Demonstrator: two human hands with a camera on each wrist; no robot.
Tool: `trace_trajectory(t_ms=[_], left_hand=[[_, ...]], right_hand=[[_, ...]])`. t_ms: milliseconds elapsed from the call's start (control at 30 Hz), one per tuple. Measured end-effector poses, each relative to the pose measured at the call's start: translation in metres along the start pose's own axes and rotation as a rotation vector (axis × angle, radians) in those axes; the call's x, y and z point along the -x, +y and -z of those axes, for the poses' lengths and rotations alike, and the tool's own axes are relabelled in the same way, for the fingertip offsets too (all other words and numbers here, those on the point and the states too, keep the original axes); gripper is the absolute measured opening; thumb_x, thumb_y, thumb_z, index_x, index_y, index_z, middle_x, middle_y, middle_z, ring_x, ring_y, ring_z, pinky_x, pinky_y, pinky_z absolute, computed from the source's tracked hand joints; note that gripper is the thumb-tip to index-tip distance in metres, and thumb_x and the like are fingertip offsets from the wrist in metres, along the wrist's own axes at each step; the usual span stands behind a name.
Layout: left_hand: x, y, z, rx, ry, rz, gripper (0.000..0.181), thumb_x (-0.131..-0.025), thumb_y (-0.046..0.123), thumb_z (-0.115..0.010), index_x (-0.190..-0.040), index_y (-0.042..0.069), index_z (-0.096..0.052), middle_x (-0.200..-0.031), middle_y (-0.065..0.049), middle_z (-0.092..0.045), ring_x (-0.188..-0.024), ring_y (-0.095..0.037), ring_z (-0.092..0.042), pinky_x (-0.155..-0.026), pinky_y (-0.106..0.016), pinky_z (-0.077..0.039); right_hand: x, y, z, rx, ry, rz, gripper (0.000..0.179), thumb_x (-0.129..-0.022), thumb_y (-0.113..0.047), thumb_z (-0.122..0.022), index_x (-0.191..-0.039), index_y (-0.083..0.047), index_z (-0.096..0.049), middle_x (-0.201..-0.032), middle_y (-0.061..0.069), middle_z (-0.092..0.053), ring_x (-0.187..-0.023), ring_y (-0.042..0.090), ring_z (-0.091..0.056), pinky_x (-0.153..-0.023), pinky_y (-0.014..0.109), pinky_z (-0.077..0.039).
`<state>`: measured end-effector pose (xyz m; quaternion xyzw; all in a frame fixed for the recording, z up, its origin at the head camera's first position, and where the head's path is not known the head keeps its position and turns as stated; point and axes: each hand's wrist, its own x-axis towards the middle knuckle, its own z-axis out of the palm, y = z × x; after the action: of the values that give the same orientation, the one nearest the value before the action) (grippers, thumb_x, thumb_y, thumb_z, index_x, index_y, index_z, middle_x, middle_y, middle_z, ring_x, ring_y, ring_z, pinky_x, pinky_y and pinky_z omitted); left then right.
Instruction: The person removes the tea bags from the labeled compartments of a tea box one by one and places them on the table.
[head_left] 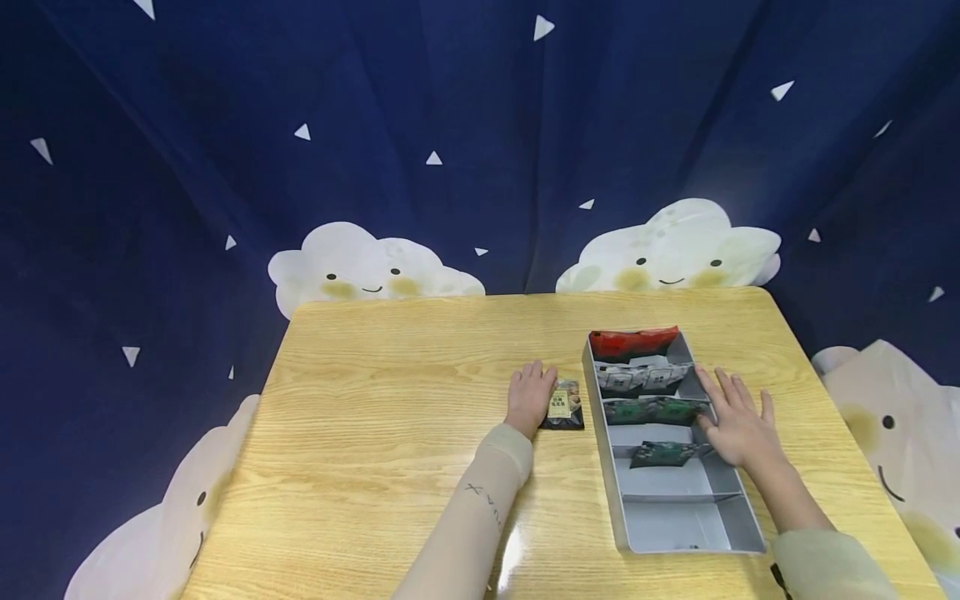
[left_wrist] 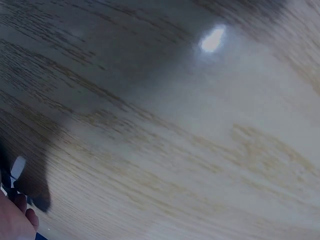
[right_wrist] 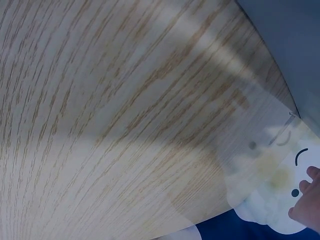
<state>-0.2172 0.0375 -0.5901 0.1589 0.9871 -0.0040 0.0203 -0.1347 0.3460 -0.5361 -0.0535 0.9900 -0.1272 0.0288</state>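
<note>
In the head view my left hand (head_left: 531,396) grips the left edge of a small black packet (head_left: 564,406) with a yellow label, low over the table. Part of that packet is hidden by the hand. To its right stands a grey divided box (head_left: 613,500). My right hand (head_left: 742,429) rests along the box's right wall with its fingers spread, the thumb reaching over the rim. Inside the box, from far to near, stand red packets (head_left: 633,342), white packets (head_left: 645,378), dark green packets (head_left: 656,411) and a single green packet (head_left: 662,453).
The nearest compartment (head_left: 675,525) shows its bare floor with a small dark speck. Wood-grain table (head_left: 375,400) spreads to the left of the box. A dark blue curtain (head_left: 420,83) with white clouds and triangles hangs round the table.
</note>
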Motion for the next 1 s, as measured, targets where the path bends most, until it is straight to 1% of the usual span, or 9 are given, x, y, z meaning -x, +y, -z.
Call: trace_trajectory(t_ms=[133, 267, 433, 600, 700, 833, 900, 1000], left_hand=[[0.000, 0.000, 0.001, 0.007, -0.013, 0.013, 0.022, -0.098, 0.040, -0.029, -0.103, 0.027, -0.046, -0.099, 0.004, -0.040, -0.090, -0.013, -0.038, -0.073, -0.025, -0.033], [0.000, 0.001, 0.001, -0.006, -0.016, 0.021, 0.023, -0.098, 0.040, -0.028, -0.103, 0.026, -0.046, -0.099, 0.004, -0.040, -0.090, -0.013, -0.038, -0.073, -0.025, -0.034], [0.000, 0.000, 0.003, -0.013, -0.031, 0.024, 0.025, -0.098, 0.040, -0.029, -0.109, 0.027, -0.046, -0.101, 0.004, -0.040, -0.090, -0.013, -0.040, -0.074, -0.024, -0.036], [0.000, -0.001, 0.005, 0.001, -0.021, 0.017, 0.024, -0.098, 0.040, -0.030, -0.108, 0.026, -0.047, -0.102, 0.003, -0.042, -0.089, -0.013, -0.042, -0.075, -0.025, -0.036], [0.001, -0.001, 0.007, 0.011, -0.015, 0.007, 0.025, -0.099, 0.040, -0.029, -0.109, 0.025, -0.046, -0.103, 0.003, -0.042, -0.089, -0.013, -0.042, -0.076, -0.027, -0.036], [0.002, -0.001, 0.012, 0.037, 0.035, -0.018, 0.026, -0.099, 0.037, -0.029, -0.115, 0.025, -0.046, -0.106, 0.003, -0.045, -0.094, -0.014, -0.043, -0.078, -0.029, -0.035], [0.003, 0.001, 0.016, 0.043, 0.081, -0.042, 0.026, -0.098, 0.035, -0.031, -0.116, 0.024, -0.046, -0.106, 0.004, -0.047, -0.096, -0.014, -0.044, -0.080, -0.031, -0.036], [0.006, 0.005, 0.023, 0.026, 0.162, -0.089, 0.023, -0.097, 0.033, -0.034, -0.113, 0.023, -0.048, -0.103, 0.004, -0.048, -0.094, -0.014, -0.045, -0.081, -0.031, -0.036]], right_hand=[[-0.001, 0.001, -0.001, -0.003, 0.005, -0.001, 0.077, -0.089, -0.021, -0.047, -0.147, -0.025, 0.004, -0.146, 0.025, -0.013, -0.134, 0.044, -0.006, -0.098, 0.065, 0.008], [-0.001, 0.002, -0.002, -0.002, 0.009, 0.001, 0.077, -0.090, -0.021, -0.046, -0.147, -0.026, 0.004, -0.146, 0.024, -0.013, -0.134, 0.044, -0.005, -0.098, 0.065, 0.008], [-0.001, 0.000, 0.000, -0.008, 0.007, 0.001, 0.077, -0.088, -0.019, -0.046, -0.147, -0.024, 0.002, -0.146, 0.024, -0.014, -0.133, 0.044, -0.008, -0.098, 0.065, 0.009], [0.000, -0.001, -0.001, -0.011, 0.010, 0.001, 0.076, -0.089, -0.019, -0.046, -0.147, -0.024, 0.002, -0.145, 0.025, -0.014, -0.133, 0.044, -0.008, -0.098, 0.064, 0.010], [0.000, -0.001, -0.002, -0.013, 0.010, 0.002, 0.076, -0.089, -0.020, -0.045, -0.147, -0.024, 0.002, -0.146, 0.024, -0.014, -0.133, 0.044, -0.008, -0.098, 0.064, 0.011], [0.000, 0.000, -0.002, -0.011, 0.012, -0.001, 0.075, -0.089, -0.020, -0.046, -0.147, -0.024, 0.002, -0.146, 0.024, -0.014, -0.133, 0.044, -0.008, -0.098, 0.064, 0.011], [0.001, 0.000, -0.002, -0.009, 0.012, -0.004, 0.076, -0.089, -0.020, -0.046, -0.147, -0.024, 0.002, -0.146, 0.024, -0.014, -0.133, 0.044, -0.008, -0.098, 0.064, 0.010], [0.001, 0.000, -0.002, -0.010, 0.012, -0.005, 0.076, -0.089, -0.020, -0.046, -0.147, -0.024, 0.002, -0.146, 0.024, -0.014, -0.134, 0.044, -0.007, -0.098, 0.064, 0.009]])
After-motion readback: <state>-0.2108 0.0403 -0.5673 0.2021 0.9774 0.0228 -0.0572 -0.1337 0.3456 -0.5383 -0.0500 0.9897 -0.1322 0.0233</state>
